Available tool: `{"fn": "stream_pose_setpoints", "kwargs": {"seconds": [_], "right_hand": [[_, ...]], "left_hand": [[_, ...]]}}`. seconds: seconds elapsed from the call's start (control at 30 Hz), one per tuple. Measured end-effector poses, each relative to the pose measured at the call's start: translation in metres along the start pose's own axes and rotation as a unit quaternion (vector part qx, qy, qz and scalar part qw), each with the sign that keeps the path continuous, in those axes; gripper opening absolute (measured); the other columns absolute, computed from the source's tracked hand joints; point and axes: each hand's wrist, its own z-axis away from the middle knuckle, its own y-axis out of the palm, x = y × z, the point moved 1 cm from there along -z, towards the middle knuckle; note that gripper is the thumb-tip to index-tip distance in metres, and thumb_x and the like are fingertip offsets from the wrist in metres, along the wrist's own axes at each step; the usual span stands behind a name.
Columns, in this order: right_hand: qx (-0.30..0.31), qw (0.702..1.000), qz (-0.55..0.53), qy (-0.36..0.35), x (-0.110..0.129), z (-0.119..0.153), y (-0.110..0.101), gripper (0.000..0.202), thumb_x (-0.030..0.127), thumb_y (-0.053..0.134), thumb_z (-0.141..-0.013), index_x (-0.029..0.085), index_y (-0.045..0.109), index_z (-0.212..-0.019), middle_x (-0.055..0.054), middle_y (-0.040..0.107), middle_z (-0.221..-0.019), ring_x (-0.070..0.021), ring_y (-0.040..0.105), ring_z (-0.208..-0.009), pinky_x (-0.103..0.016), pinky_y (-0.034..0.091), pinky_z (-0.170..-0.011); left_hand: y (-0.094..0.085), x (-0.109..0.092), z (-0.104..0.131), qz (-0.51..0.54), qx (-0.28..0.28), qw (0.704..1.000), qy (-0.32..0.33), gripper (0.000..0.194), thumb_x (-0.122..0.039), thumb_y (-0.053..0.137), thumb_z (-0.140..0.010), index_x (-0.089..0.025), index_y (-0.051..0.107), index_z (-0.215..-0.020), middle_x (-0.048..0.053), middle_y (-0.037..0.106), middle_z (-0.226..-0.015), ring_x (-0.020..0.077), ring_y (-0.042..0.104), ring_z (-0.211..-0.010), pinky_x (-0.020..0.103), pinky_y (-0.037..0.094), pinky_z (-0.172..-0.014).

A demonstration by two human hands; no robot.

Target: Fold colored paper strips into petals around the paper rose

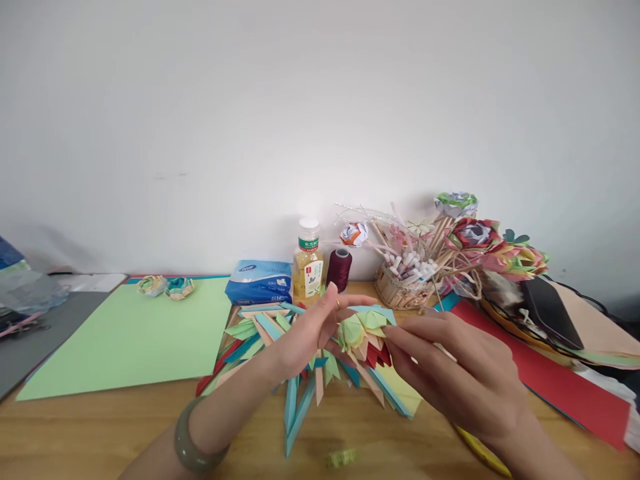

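A folded paper flower (364, 335) with pale green, peach and red petals is held up between my two hands. My left hand (315, 327) cups it from the left side, its fingers partly hidden behind the flower. On the right, the fingertips of my right hand (460, 370) pinch the flower's edge. Below and behind it lies a pile of folded paper strips (295, 387) in blue, peach, green and red. A small yellow-green paper piece (341, 457) rests near the table's front edge.
Light green sheets (135, 340) lie at left with two small paper flowers (179, 288). A blue tissue pack (260, 282), a drink bottle (309, 257), a maroon thread spool (339, 269) and a basket (400, 290) stand along the wall. Red paper (565, 387) lies at right.
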Motion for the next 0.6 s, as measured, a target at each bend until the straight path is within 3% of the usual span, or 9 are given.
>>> {"fn": "stream_pose_setpoints", "kwargs": {"seconds": [0.07, 0.17, 0.23, 0.3, 0.4, 0.5, 0.6], "right_hand": [[0.01, 1.0, -0.009, -0.025, -0.001, 0.0, -0.001, 0.014, 0.012, 0.055, -0.086, 0.023, 0.062, -0.093, -0.002, 0.068, -0.071, -0.0139, 0.061, -0.055, -0.027, 0.048, -0.048], [0.026, 0.998, -0.022, -0.05, -0.002, 0.0, -0.002, 0.014, 0.013, 0.056, -0.087, 0.022, 0.062, -0.095, -0.002, 0.069, -0.071, -0.0151, 0.064, -0.06, -0.027, 0.048, -0.049], [0.031, 0.997, -0.031, -0.055, -0.002, 0.0, -0.001, 0.014, 0.012, 0.056, -0.086, 0.02, 0.062, -0.096, -0.003, 0.068, -0.071, -0.0156, 0.064, -0.061, -0.027, 0.048, -0.05], [0.029, 0.998, -0.037, -0.044, -0.002, 0.0, 0.001, 0.014, 0.011, 0.055, -0.086, 0.019, 0.062, -0.095, -0.003, 0.068, -0.071, -0.0155, 0.063, -0.061, -0.027, 0.048, -0.05], [0.025, 0.999, -0.046, -0.009, -0.001, -0.001, 0.005, 0.016, 0.01, 0.056, -0.085, 0.021, 0.063, -0.093, -0.002, 0.066, -0.071, -0.0144, 0.061, -0.058, -0.027, 0.048, -0.05], [0.003, 0.997, -0.062, 0.047, 0.001, -0.002, 0.006, 0.017, 0.009, 0.058, -0.082, 0.022, 0.063, -0.092, -0.002, 0.066, -0.073, -0.0138, 0.061, -0.058, -0.026, 0.048, -0.05], [-0.026, 0.981, -0.108, 0.16, 0.007, -0.003, 0.004, 0.015, 0.009, 0.059, -0.081, 0.022, 0.063, -0.086, -0.002, 0.063, -0.072, -0.0127, 0.059, -0.056, -0.025, 0.048, -0.049]], "left_hand": [[0.004, -0.002, 0.002, -0.007, 0.007, 0.999, -0.033, 0.055, -0.061, 0.041, -0.084, -0.019, 0.064, -0.112, 0.007, 0.066, -0.081, 0.0149, 0.062, -0.059, 0.025, 0.051, -0.053], [0.01, -0.005, 0.006, -0.054, -0.023, 0.998, -0.031, 0.047, -0.056, 0.055, -0.079, -0.02, 0.067, -0.107, 0.004, 0.065, -0.079, 0.0131, 0.061, -0.061, 0.022, 0.05, -0.052], [0.012, -0.007, 0.007, -0.103, -0.046, 0.994, -0.006, 0.039, -0.05, 0.057, -0.081, -0.02, 0.068, -0.104, 0.005, 0.066, -0.09, 0.0156, 0.063, -0.073, 0.023, 0.051, -0.061], [0.014, -0.009, 0.008, -0.159, -0.062, 0.985, 0.033, 0.036, -0.046, 0.051, -0.086, -0.022, 0.068, -0.106, 0.005, 0.066, -0.105, 0.0188, 0.062, -0.092, 0.026, 0.049, -0.08], [0.015, -0.009, 0.009, -0.218, -0.086, 0.967, 0.098, 0.035, -0.04, 0.041, -0.092, -0.026, 0.065, -0.113, 0.002, 0.064, -0.117, 0.0195, 0.053, -0.114, 0.027, 0.036, -0.101], [0.015, -0.008, 0.009, -0.232, -0.115, 0.956, 0.139, 0.037, -0.039, 0.035, -0.094, -0.027, 0.063, -0.116, 0.0, 0.063, -0.119, 0.0194, 0.051, -0.116, 0.026, 0.033, -0.101], [0.016, -0.006, 0.009, -0.244, -0.146, 0.942, 0.179, 0.038, -0.036, 0.034, -0.095, -0.027, 0.062, -0.118, 0.001, 0.062, -0.12, 0.0187, 0.051, -0.115, 0.026, 0.033, -0.1]]}}
